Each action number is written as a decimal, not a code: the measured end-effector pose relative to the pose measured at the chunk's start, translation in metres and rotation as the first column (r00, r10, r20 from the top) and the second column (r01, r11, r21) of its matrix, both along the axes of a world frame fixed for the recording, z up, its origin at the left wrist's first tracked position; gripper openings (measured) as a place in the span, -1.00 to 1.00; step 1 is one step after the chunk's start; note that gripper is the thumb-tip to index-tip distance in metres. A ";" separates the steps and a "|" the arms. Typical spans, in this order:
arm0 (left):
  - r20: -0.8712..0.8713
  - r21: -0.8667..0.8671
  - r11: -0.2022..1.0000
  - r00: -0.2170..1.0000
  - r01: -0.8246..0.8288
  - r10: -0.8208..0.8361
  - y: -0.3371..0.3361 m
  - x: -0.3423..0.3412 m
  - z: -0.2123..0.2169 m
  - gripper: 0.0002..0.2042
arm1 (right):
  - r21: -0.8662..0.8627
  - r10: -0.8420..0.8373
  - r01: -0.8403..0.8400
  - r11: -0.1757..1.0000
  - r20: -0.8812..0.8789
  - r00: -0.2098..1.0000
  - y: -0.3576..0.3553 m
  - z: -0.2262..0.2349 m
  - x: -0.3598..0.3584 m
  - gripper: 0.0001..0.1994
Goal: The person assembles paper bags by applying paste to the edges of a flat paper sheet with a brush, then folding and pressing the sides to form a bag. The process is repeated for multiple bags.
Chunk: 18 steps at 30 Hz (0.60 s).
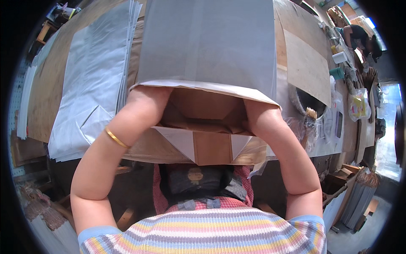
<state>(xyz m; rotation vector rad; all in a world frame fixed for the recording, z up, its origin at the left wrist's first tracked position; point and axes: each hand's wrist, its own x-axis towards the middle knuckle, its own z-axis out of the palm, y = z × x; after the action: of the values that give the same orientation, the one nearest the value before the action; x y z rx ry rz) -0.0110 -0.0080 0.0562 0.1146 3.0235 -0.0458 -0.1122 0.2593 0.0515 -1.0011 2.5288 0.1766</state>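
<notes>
Reaching into the open mouth of a large paper bag (207, 46) at the table (55, 93)'s near edge, the left hand (158, 96) and right hand (256, 114) are largely hidden by its upper layer; whether they spread or pinch cannot be told. Stacked paper (95, 55) lies left; a board (308, 65) and brush (311, 113), right.

Bag (207, 46) gry/wht ext., brn int.; shirt (203, 233) multicol. stripes.

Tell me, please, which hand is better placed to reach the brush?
Probably the right hand: the brush is right of the paper bag; the left hand is farther away.
</notes>
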 end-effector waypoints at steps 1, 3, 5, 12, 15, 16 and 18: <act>-0.015 0.043 0.998 0.999 -0.037 0.038 0.002 0.003 -0.005 -0.41 | 0.146 -0.001 0.010 0.989 -0.060 0.998 -0.005 -0.001 0.003 -0.29; -0.004 0.192 0.980 0.999 -0.041 0.043 0.004 0.013 -0.009 -0.44 | 0.115 -0.052 0.057 0.992 -0.045 0.998 -0.009 0.007 0.001 -0.30; 0.025 0.405 0.914 0.999 0.030 -0.044 0.001 0.017 -0.012 -0.49 | -0.048 -0.016 0.011 0.999 -0.104 0.994 -0.004 0.008 0.005 -0.38; 0.102 0.789 0.614 0.990 -0.019 -0.101 -0.006 0.017 -0.012 -0.52 | -0.308 0.339 -0.259 0.916 0.244 0.908 0.008 0.032 0.027 -0.68; 0.158 0.756 0.652 0.950 0.058 -0.268 -0.013 0.012 0.002 -0.46 | -0.442 0.282 -0.187 0.877 0.159 0.946 0.013 0.017 0.025 -0.81; 0.168 0.743 0.664 0.936 0.086 -0.309 -0.014 0.011 0.005 -0.46 | -0.476 0.237 -0.145 0.868 0.140 0.961 0.013 0.015 0.020 -0.84; 0.191 0.713 0.701 0.958 0.014 -0.213 -0.013 0.014 0.002 -0.55 | -0.475 0.043 0.018 0.880 0.118 0.992 0.004 0.020 0.013 -0.84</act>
<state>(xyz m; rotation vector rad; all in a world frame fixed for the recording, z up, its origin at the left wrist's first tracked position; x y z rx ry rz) 0.0033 -0.0209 0.0585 0.3429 2.5785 1.0478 -0.0991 0.2631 0.0713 -1.1604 2.4988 -0.5183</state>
